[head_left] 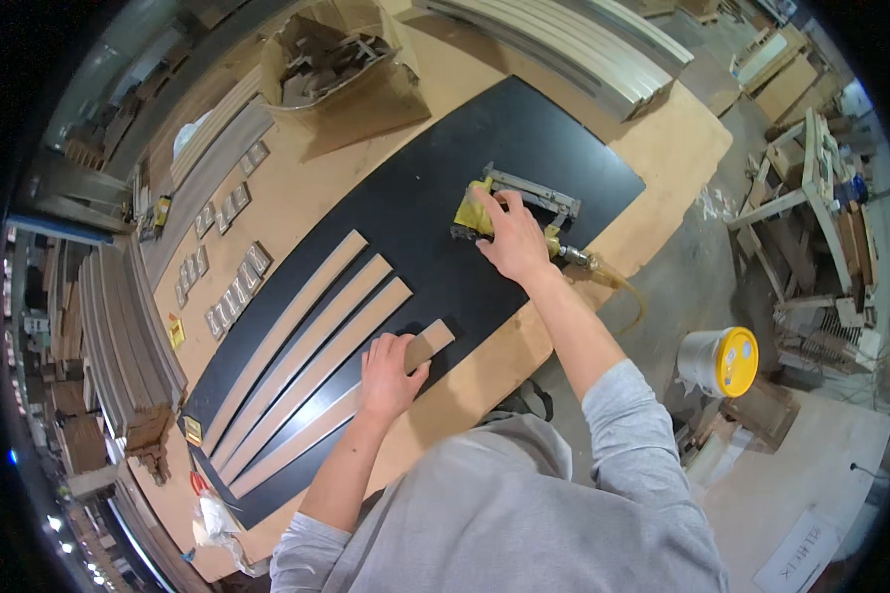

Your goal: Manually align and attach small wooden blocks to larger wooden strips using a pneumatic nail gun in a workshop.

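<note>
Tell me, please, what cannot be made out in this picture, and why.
All in the head view:
Part of the nearest wooden strip, and whether it is gripped: covered by the left hand.
Part of the yellow air tool: behind the right hand.
Far ends of the stacked slats: cut off by the upper edge.
Inside of the white bucket: covered by its yellow lid.
Details of the small flat pieces: too small.

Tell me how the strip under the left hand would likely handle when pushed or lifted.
The strip is probably fairly stiff, since its edges run smoothly without kinks. It looks light, being long and narrow. On the smooth, glossy black board, it would likely slide rather than roll, given its flat face.
</note>
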`<action>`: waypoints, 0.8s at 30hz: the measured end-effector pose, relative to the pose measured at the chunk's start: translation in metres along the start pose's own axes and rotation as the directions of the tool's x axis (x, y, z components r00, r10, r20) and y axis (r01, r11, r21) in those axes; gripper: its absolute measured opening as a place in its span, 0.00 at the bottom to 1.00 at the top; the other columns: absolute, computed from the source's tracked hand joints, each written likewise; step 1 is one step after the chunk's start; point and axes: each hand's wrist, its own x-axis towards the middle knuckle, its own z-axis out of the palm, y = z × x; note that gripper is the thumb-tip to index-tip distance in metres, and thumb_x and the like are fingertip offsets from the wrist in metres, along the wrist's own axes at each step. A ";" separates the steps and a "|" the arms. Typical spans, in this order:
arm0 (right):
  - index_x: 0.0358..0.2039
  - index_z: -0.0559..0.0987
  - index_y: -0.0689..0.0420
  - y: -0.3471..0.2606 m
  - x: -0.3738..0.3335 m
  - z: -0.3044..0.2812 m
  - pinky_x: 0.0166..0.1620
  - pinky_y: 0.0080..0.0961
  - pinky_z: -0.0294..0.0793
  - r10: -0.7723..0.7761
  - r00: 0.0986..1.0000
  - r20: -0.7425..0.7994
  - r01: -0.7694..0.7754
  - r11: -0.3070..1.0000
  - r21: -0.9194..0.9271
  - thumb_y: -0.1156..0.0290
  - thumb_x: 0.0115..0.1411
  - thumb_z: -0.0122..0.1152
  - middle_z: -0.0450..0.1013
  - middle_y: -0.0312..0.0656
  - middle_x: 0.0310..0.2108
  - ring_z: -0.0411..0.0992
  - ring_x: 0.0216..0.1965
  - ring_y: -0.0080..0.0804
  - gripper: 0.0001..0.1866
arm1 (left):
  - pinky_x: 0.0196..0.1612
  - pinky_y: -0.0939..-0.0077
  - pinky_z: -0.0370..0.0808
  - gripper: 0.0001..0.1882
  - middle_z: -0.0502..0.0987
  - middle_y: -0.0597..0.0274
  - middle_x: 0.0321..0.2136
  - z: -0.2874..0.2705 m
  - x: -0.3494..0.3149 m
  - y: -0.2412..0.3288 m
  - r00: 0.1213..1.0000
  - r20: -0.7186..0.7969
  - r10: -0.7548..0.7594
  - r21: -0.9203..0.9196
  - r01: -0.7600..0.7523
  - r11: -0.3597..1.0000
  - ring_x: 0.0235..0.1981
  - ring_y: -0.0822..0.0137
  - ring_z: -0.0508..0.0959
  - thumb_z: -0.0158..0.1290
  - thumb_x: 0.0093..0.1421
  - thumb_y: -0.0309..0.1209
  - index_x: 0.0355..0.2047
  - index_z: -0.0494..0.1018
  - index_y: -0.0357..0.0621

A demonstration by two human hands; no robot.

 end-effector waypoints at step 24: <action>0.68 0.76 0.46 -0.119 -0.053 -0.072 0.61 0.26 0.74 0.100 0.609 0.786 -0.460 0.853 0.248 0.68 0.60 0.74 0.81 0.37 0.53 0.77 0.54 0.26 0.35 | 0.56 0.54 0.69 0.25 0.72 0.57 0.46 0.008 -0.012 -0.012 1.000 -0.018 -0.023 -0.144 0.020 0.989 0.53 0.55 0.73 0.70 0.53 0.36 0.49 0.74 0.45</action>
